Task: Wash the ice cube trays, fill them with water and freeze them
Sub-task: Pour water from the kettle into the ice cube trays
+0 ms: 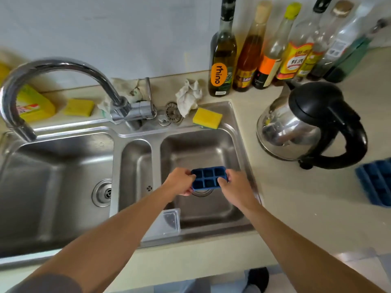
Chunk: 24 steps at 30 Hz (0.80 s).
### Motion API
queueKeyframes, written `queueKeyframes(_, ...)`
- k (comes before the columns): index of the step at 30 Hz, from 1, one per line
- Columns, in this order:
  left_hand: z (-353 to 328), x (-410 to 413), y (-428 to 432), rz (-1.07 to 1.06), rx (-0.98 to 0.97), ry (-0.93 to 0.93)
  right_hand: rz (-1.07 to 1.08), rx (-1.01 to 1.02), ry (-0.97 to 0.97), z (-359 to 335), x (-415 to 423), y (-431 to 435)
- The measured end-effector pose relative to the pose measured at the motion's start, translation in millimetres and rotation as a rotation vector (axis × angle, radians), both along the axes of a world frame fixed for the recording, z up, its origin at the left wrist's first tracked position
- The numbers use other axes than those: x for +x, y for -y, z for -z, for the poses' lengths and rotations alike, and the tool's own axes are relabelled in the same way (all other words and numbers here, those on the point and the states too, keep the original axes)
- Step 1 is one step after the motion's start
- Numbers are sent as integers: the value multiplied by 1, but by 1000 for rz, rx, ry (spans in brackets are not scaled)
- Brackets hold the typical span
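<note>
Head camera looks down on a steel sink (135, 134) with three basins, and both bare arms reach out over the right basin (201, 149). Between the hands is a small blue ice cube tray (209, 178) with six pockets, held roughly level and open side up above the drain (202, 193) of that basin. Whether the pockets hold water cannot be told. The left hand (179, 183) grips the tray's left end, with its fingers curled under and its thumb at the rim. The right hand (236, 187) grips the right end in the same way, its thumb lying across the near right corner. A second blue tray (375, 182) lies on the counter (296, 197) at the far right edge, partly cut off by the frame and near a steel kettle (311, 123) with a black lid and handle. A clear plastic box (169, 222) sits at the near left corner of the right basin, partly hidden by the left forearm. The curved tap (53, 66) is swung over the left basin. On the sink's back ledge are a yellow sponge (207, 118), a metal strainer (173, 112) and a crumpled white cloth (189, 97). A row of bottles (222, 60) stands against the wall behind the kettle.
</note>
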<state>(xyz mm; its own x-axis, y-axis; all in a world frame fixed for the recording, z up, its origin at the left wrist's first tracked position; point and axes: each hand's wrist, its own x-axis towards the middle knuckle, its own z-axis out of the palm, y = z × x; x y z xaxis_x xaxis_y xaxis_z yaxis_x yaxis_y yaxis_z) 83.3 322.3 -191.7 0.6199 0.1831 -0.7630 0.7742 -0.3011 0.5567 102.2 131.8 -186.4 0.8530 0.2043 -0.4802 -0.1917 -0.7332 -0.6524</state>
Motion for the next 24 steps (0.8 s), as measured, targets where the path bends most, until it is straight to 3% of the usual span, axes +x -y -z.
queueKeyframes(9, 69, 11, -10, -36, -16, -111, 81, 9, -251, 68, 12, -20)
queueKeyframes(19, 85, 13, -10, -48, -2, -207, 62, 50, -286, 83, 12, -26)
queueKeyframes(24, 67, 9, -5, -26, 87, -148, 36, 96, -195, 54, 9, -14)
